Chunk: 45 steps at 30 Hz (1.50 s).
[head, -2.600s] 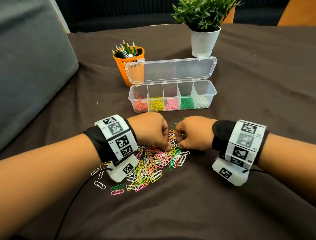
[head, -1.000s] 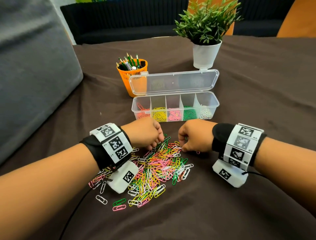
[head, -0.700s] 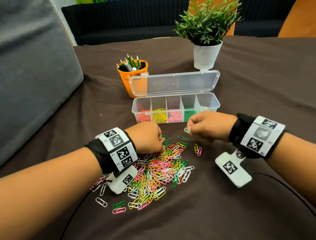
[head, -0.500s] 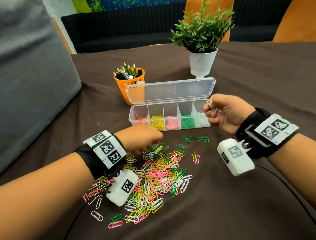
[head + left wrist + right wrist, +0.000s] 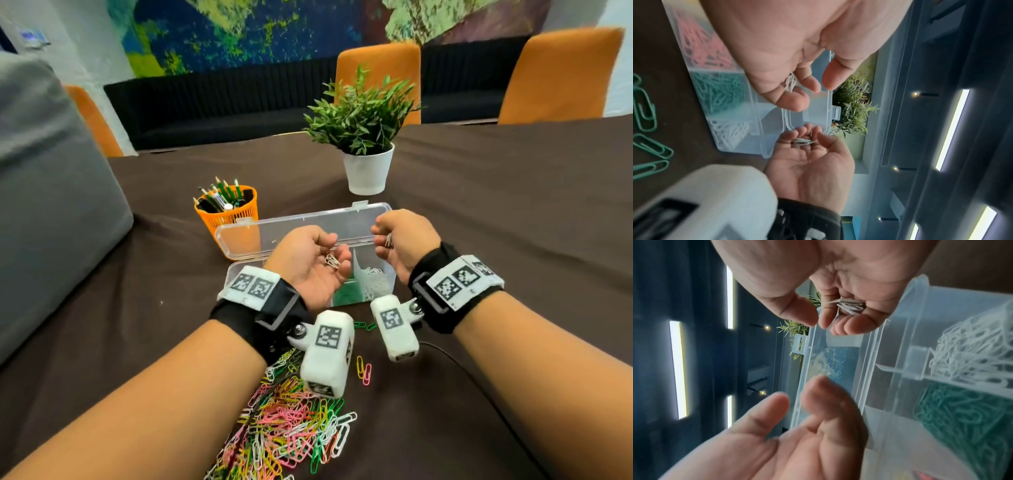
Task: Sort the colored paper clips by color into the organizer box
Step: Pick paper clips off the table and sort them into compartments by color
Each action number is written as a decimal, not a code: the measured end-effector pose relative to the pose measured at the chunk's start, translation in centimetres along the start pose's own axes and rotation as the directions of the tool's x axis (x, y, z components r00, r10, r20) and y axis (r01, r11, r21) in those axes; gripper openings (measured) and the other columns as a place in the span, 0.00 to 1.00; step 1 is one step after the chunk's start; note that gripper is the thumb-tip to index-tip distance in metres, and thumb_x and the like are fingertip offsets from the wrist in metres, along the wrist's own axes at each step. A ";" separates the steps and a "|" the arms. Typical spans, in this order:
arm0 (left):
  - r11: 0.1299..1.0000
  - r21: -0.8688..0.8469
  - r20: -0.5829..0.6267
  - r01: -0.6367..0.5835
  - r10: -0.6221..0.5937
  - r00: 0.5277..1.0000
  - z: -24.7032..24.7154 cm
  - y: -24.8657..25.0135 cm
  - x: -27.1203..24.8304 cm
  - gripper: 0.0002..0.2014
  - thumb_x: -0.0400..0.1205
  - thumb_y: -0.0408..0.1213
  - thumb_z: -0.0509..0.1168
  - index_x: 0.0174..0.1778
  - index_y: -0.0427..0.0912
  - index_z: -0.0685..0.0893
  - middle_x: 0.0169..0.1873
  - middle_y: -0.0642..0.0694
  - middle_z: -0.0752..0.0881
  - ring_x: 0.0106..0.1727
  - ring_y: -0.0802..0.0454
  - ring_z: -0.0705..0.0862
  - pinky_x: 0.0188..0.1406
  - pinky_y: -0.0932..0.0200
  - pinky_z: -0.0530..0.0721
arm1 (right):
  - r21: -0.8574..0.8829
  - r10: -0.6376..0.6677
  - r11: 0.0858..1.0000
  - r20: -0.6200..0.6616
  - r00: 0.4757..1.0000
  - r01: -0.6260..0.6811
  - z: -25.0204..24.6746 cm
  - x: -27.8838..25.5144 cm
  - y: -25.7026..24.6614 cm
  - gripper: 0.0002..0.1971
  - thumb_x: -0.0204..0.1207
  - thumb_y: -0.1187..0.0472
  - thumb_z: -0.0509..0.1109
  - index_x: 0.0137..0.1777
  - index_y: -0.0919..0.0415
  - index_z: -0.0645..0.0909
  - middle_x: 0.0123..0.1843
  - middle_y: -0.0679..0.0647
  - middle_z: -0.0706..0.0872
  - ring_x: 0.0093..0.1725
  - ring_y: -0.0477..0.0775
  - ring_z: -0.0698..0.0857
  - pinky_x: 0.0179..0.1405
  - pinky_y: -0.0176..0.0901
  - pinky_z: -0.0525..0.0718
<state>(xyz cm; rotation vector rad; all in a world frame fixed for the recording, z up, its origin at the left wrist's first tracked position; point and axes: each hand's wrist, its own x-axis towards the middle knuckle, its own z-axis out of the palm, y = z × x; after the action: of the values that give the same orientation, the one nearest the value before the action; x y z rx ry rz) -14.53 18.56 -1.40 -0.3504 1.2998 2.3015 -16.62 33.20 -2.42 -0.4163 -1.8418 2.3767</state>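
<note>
The clear organizer box (image 5: pixel 236 274) stands open, its lid (image 5: pixel 291 229) tipped back. Both hands hover over its right end, above the white compartment (image 5: pixel 375 284) and the green one (image 5: pixel 344 296). My left hand (image 5: pixel 334 253) is turned palm up, fingers curled round a few white paper clips (image 5: pixel 331 261). My right hand (image 5: pixel 382 240) pinches a small bunch of white clips (image 5: pixel 388 240). The left wrist view shows the left hand's clips (image 5: pixel 791 82) and the right hand's bunch (image 5: pixel 803 141). The right hand's white clips (image 5: pixel 851 306) appear close up in the right wrist view. The mixed clip pile (image 5: pixel 291 428) lies near me.
An orange pencil cup (image 5: pixel 227 214) stands behind the box's left end, and a potted plant (image 5: pixel 368 171) behind its right. A grey cushion (image 5: pixel 51 205) fills the left. Loose green clips (image 5: pixel 363 324) and a yellow and pink pair (image 5: pixel 363 370) lie between box and pile.
Both hands left the pile and rose over the box's right end, the right first with white clips, then the left, now turned palm up. The view tilted upward.
</note>
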 end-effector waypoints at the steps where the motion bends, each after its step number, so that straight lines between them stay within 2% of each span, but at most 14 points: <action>1: 1.000 -0.010 0.011 0.004 -0.004 1.000 0.6 -0.2 0.6 0.04 0.80 0.32 0.58 0.45 0.38 0.77 0.37 0.40 0.79 0.36 0.48 0.80 0.37 0.59 0.82 | -0.011 -0.001 1.000 0.011 1.000 0.001 -0.1 0.2 0.0 0.09 0.75 0.73 0.57 0.36 0.61 0.72 0.31 0.56 0.71 0.26 0.48 0.67 0.27 0.40 0.64; 5: 1.000 -0.009 0.058 0.003 -0.002 0.998 2.4 -0.7 2.4 0.17 0.87 0.44 0.59 0.64 0.35 0.77 0.59 0.33 0.81 0.55 0.42 0.82 0.61 0.51 0.80 | 0.000 0.046 0.999 0.043 0.998 -0.046 -0.8 0.7 0.1 0.15 0.83 0.56 0.62 0.38 0.63 0.77 0.36 0.59 0.80 0.33 0.53 0.78 0.35 0.43 0.76; 7: 1.000 0.009 0.107 -0.003 0.002 0.994 2.9 -0.8 3.0 0.25 0.88 0.51 0.57 0.69 0.33 0.73 0.66 0.32 0.80 0.51 0.43 0.84 0.58 0.51 0.81 | -0.005 0.056 0.998 0.039 0.998 -0.056 -1.2 0.8 0.2 0.20 0.84 0.49 0.61 0.42 0.66 0.80 0.43 0.63 0.85 0.38 0.55 0.83 0.35 0.43 0.80; 9: 0.999 0.049 0.132 0.005 -0.012 0.991 3.1 -0.8 3.5 0.32 0.87 0.57 0.55 0.73 0.30 0.69 0.60 0.36 0.79 0.39 0.49 0.81 0.44 0.56 0.78 | -0.030 0.056 0.998 0.042 0.998 -0.055 -1.3 0.7 0.3 0.23 0.85 0.48 0.60 0.45 0.69 0.82 0.48 0.67 0.86 0.38 0.54 0.84 0.30 0.39 0.80; 12: 0.992 0.124 0.152 0.009 -0.028 0.988 2.6 -0.6 3.9 0.40 0.86 0.61 0.53 0.79 0.26 0.64 0.49 0.41 0.76 0.46 0.52 0.73 0.52 0.57 0.70 | -0.093 0.012 0.996 0.040 0.999 -0.008 -1.3 1.0 0.6 0.22 0.86 0.50 0.59 0.50 0.70 0.82 0.55 0.71 0.87 0.39 0.52 0.85 0.29 0.34 0.80; 15: 0.985 0.171 0.182 -0.013 -0.019 0.983 1.6 -0.1 3.1 0.36 0.88 0.56 0.55 0.81 0.28 0.65 0.73 0.33 0.76 0.73 0.44 0.76 0.80 0.48 0.68 | -0.137 -0.016 0.990 0.064 0.998 0.025 -1.2 0.9 0.8 0.19 0.86 0.52 0.60 0.44 0.68 0.83 0.50 0.67 0.88 0.40 0.51 0.86 0.28 0.30 0.78; 18: 0.932 0.355 0.127 -0.078 0.034 0.991 0.3 0.6 0.4 0.20 0.87 0.49 0.61 0.66 0.38 0.82 0.70 0.34 0.83 0.66 0.43 0.83 0.71 0.49 0.78 | -0.193 -0.044 0.979 0.130 0.991 0.069 -1.7 0.8 0.9 0.13 0.82 0.59 0.66 0.38 0.63 0.83 0.43 0.60 0.87 0.42 0.51 0.85 0.28 0.27 0.77; 21: 0.726 0.666 0.136 -0.175 0.112 0.984 -1.7 1.0 -2.9 0.07 0.85 0.39 0.67 0.54 0.40 0.84 0.52 0.38 0.87 0.46 0.50 0.87 0.45 0.59 0.85 | -0.381 -0.111 0.909 0.171 0.979 0.169 -2.4 0.7 1.2 0.02 0.69 0.61 0.74 0.37 0.59 0.88 0.40 0.53 0.90 0.38 0.45 0.85 0.35 0.34 0.79; 23: 0.460 0.854 0.221 -0.243 0.103 0.970 -3.2 1.2 -5.2 0.02 0.85 0.34 0.68 0.49 0.40 0.84 0.41 0.44 0.87 0.36 0.57 0.84 0.33 0.67 0.83 | -0.485 -0.175 0.837 0.202 0.964 0.254 -2.7 0.4 1.2 0.03 0.70 0.64 0.74 0.38 0.59 0.89 0.39 0.51 0.91 0.29 0.37 0.81 0.28 0.30 0.75; 27: -0.173 0.925 0.332 -0.339 -0.071 0.941 -6.1 0.5 -9.4 0.01 0.80 0.39 0.74 0.45 0.46 0.89 0.34 0.57 0.89 0.33 0.67 0.82 0.37 0.71 0.80 | -0.683 -0.298 0.568 0.349 0.888 0.459 -3.0 -2.5 0.4 0.04 0.71 0.68 0.73 0.42 0.60 0.88 0.41 0.53 0.90 0.30 0.40 0.81 0.34 0.31 0.78; 30: -0.421 0.853 0.292 -0.308 -0.105 0.951 -7.9 -1.5 -12.0 0.03 0.78 0.43 0.73 0.44 0.50 0.90 0.33 0.60 0.88 0.35 0.66 0.84 0.38 0.68 0.80 | -0.719 -0.097 0.334 0.617 0.781 0.609 -2.7 -7.2 0.8 0.04 0.70 0.65 0.75 0.40 0.55 0.87 0.37 0.47 0.90 0.35 0.43 0.84 0.41 0.34 0.80; 34: -0.520 0.814 0.274 -0.259 -0.048 0.960 -8.9 -4.4 -12.9 0.06 0.79 0.46 0.70 0.44 0.49 0.89 0.36 0.54 0.89 0.39 0.57 0.84 0.38 0.62 0.80 | -0.730 0.350 0.104 0.663 0.662 0.676 -1.8 -12.6 3.5 0.04 0.70 0.57 0.76 0.44 0.52 0.87 0.38 0.45 0.89 0.39 0.43 0.85 0.45 0.37 0.83; 39: -0.586 0.783 0.277 -0.209 0.027 0.961 -8.8 -6.1 -12.6 0.10 0.80 0.46 0.67 0.43 0.42 0.87 0.38 0.45 0.89 0.42 0.45 0.86 0.41 0.54 0.85 | -0.742 0.348 -0.039 0.618 0.705 0.670 -0.7 -14.1 5.7 0.04 0.71 0.58 0.74 0.40 0.50 0.81 0.34 0.43 0.81 0.38 0.47 0.80 0.42 0.38 0.77; 45: -0.459 0.859 0.268 -0.228 0.024 0.963 -9.0 -5.7 -13.0 0.05 0.80 0.41 0.67 0.41 0.48 0.87 0.37 0.54 0.87 0.43 0.51 0.85 0.48 0.59 0.81 | -0.768 0.367 0.011 0.599 0.712 0.641 -1.0 -14.1 5.1 0.05 0.71 0.63 0.74 0.37 0.55 0.80 0.32 0.45 0.82 0.31 0.41 0.78 0.38 0.39 0.79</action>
<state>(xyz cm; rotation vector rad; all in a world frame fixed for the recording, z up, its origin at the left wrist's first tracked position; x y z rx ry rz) -0.54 9.82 -4.63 0.6909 2.7358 0.1989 -2.49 29.26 -5.43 0.8318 -3.4151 0.3642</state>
